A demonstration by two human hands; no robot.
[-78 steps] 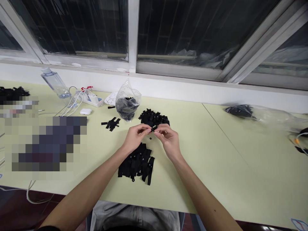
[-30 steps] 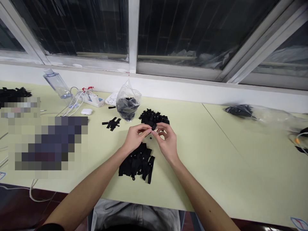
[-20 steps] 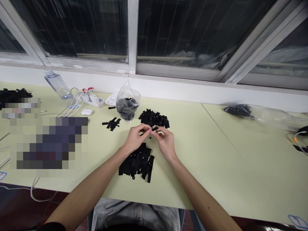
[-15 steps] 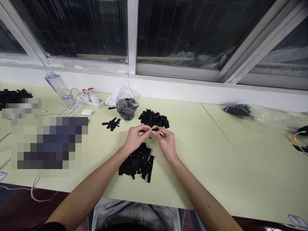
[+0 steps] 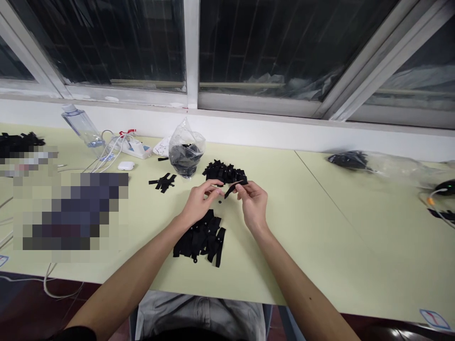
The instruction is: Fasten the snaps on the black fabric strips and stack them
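A short black fabric strip [image 5: 230, 191] is pinched between the thumb and fingers of my right hand [image 5: 254, 201], its free end hanging toward the left. My left hand [image 5: 199, 201] is just beside it, thumb and forefinger curled close together. A small dark bit shows between those fingertips, too small to name. Under the hands, a tiny black ring [image 5: 220, 202] lies on the table. Nearer to me is a pile of black strips [image 5: 201, 239], some with small white marks. Beyond my hands is another heap of black strips [image 5: 222, 171].
A clear plastic bag [image 5: 186, 154] of black pieces stands behind a few loose strips [image 5: 162, 182]. To the left are a white earbud case [image 5: 126, 166], a power strip [image 5: 137, 149] with cables, and a tilted water bottle [image 5: 85, 128]. Another plastic bag [image 5: 384, 166] lies at the right.
My hands have drawn apart; the right has shifted right with the black strip, which has left the left fingertips and now hangs down. The view has moved slightly.
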